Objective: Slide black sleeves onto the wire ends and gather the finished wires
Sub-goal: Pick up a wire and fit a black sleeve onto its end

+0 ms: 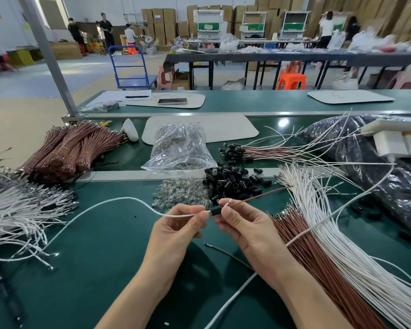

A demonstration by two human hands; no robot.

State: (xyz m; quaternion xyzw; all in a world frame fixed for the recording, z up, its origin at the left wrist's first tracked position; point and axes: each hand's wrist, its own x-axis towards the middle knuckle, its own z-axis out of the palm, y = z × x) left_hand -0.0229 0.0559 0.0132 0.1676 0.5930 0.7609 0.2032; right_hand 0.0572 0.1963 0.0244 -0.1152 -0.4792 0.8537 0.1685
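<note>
Fingers (pixel 201 220) tight: left hand (pixel 176 236) on wire (pixel 128 198), right hand (pixel 247 231) on sleeve (pixel 215 212); sleeve pile (pixel 233 184) beyond

A blue cart (pixel 133 67) is parked on a floor (pixel 33 79) laid with grey-blue and beige mats. Left of the cart, a slanting grey post (pixel 45 51) is fixed to the green worktop (pixel 105 257). Right of the cart, a long dark table (pixel 271 57) is set, with a pink stool (pixel 164 77) and an orange stool (pixel 291 78) by its legs. Behind the cart, cardboard boxes (pixel 159 20) are stacked high, and several people (pixel 106 29) are seen.
</note>
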